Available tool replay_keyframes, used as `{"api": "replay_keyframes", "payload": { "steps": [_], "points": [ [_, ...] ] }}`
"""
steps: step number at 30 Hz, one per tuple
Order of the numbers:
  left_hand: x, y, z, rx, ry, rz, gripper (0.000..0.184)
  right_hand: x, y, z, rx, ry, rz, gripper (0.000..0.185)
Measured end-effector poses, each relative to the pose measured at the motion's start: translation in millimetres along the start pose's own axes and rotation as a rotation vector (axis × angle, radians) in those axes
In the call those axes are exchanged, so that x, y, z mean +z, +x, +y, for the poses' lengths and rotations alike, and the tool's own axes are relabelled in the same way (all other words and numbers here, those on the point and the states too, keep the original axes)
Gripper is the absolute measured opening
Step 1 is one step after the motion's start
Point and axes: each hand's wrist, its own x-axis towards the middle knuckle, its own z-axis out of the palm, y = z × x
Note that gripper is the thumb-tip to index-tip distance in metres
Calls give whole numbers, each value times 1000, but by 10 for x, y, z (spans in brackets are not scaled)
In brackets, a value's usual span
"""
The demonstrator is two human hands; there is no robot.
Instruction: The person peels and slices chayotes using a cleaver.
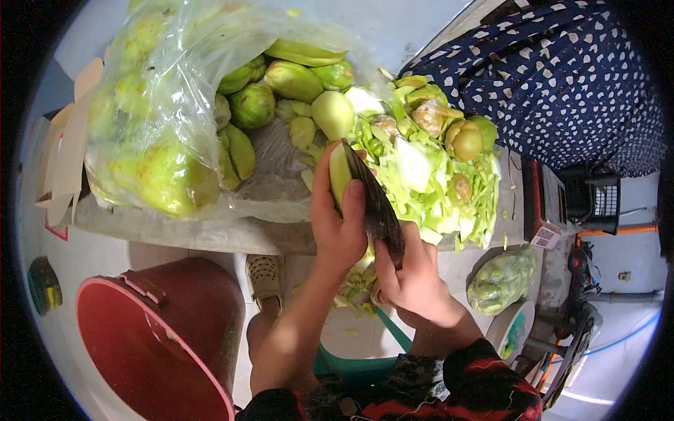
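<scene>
- Head view: left hand clasps a green fruit above the near edge of the table
- Right hand grips the lower end of a dark tool beside the fruit
- Peelings lie at right

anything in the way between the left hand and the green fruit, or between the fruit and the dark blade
Nothing visible is in the way. The left hand grips the green fruit directly, and the dark blade, held in the right hand, lies alongside it. Whether blade and fruit touch is unclear.
</scene>
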Motion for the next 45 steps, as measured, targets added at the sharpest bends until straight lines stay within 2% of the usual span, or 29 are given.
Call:
{"api": "replay_keyframes", "payload": {
  "steps": [3,6,9,10,13,14,16,17,18,19,21,26,29,31,35,37,45],
  "points": [
    [-32,34,9,31,103,-35,52,-101,55,20,49,-12,-60,21],
    [-49,57,7,82,168,-38,50,-144,96,101,134,171,-76,18],
    [-34,80,84,79,72,-28,43,-179,117,170,147,212,-77,18],
    [-33,89,119,79,72,-29,43,-171,102,200,237,321,-59,19],
    [-45,109,147,109,168,-46,43,-205,80,245,163,269,-63,21],
    [-54,107,90,37,61,-14,45,-223,81,201,162,270,-64,21],
    [-40,148,136,-37,-44,23,47,-278,81,73,277,542,-14,29],
    [-29,175,193,-221,-361,60,48,-295,77,115,283,792,-8,38],
    [-22,207,244,-401,-678,97,50,-340,94,162,288,858,-7,38],
    [-57,220,241,-397,-677,100,50,-395,121,214,293,924,-8,38],
    [-172,239,219,-473,-912,-22,53,-463,166,321,311,934,-52,31],
    [-250,274,239,-559,-909,-3,61,-490,204,451,395,957,-194,36],
    [-287,280,285,-524,-849,-48,62,-513,207,502,423,975,-211,38],
    [-305,271,308,-505,-887,-167,59,-523,212,508,425,1001,-206,37],
    [-299,258,327,-530,-925,-126,58,-527,211,560,398,1004,-244,36],
    [-289,263,331,-568,-806,-52,65,-531,211,579,384,1001,-261,35],
    [-276,200,286,-610,-776,-39,62,-514,210,650,382,1021,-301,32]
  ]
}}
